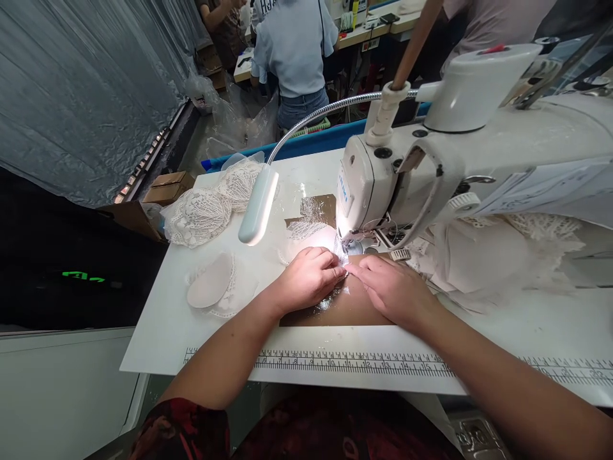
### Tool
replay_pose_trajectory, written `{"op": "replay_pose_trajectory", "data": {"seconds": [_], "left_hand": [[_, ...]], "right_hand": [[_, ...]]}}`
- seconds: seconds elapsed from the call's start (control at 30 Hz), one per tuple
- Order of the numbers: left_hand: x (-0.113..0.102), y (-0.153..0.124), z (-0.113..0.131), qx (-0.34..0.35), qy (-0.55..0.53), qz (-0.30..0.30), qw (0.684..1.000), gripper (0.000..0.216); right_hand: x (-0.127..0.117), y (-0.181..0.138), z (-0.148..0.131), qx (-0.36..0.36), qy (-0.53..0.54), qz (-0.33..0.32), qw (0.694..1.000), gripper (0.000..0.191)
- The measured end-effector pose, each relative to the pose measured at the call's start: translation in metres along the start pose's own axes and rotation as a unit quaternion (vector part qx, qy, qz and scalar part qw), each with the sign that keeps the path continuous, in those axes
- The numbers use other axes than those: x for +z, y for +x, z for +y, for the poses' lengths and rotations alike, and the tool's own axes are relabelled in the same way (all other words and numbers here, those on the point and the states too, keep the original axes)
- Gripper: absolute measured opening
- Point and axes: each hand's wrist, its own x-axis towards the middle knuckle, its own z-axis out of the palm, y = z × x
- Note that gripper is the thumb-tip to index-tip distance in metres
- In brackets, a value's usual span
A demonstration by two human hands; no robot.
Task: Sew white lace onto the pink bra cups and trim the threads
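Under the needle of a white sewing machine lies a pale lace cup piece, lit brightly by the lamp. My left hand is closed on its near edge, thumb and fingers pinched together left of the needle. From the other side my right hand grips the same edge, its fingertips almost touching the left thumb. Both hands hide much of the piece. Beneath them a brown sheet covers part of the white table.
Several lace cups are heaped at the back left, and flat oval pads lie nearer. More pale fabric pieces are piled right of the needle. A lamp hangs on a bendy arm. A printed ruler runs along the front. Co-workers sit beyond.
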Motion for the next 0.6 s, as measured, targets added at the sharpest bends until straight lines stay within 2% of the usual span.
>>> {"op": "replay_pose_trajectory", "data": {"seconds": [0.23, 0.43, 0.6], "left_hand": [[-0.0015, 0.0017, -0.0003, -0.022, 0.011, 0.015, 1.000, 0.024], [-0.0010, 0.0029, 0.0016, -0.068, -0.002, 0.032, 0.997, 0.030], [0.0005, 0.0045, 0.0020, -0.100, -0.033, 0.018, 0.994, 0.026]], "right_hand": [[0.0000, 0.0000, -0.0037, 0.004, -0.054, 0.002, 0.999, 0.040], [0.0009, -0.0020, -0.0019, 0.014, -0.029, 0.041, 0.999, 0.037], [0.0017, -0.0028, -0.0006, 0.006, -0.014, 0.075, 0.997, 0.036]]}}
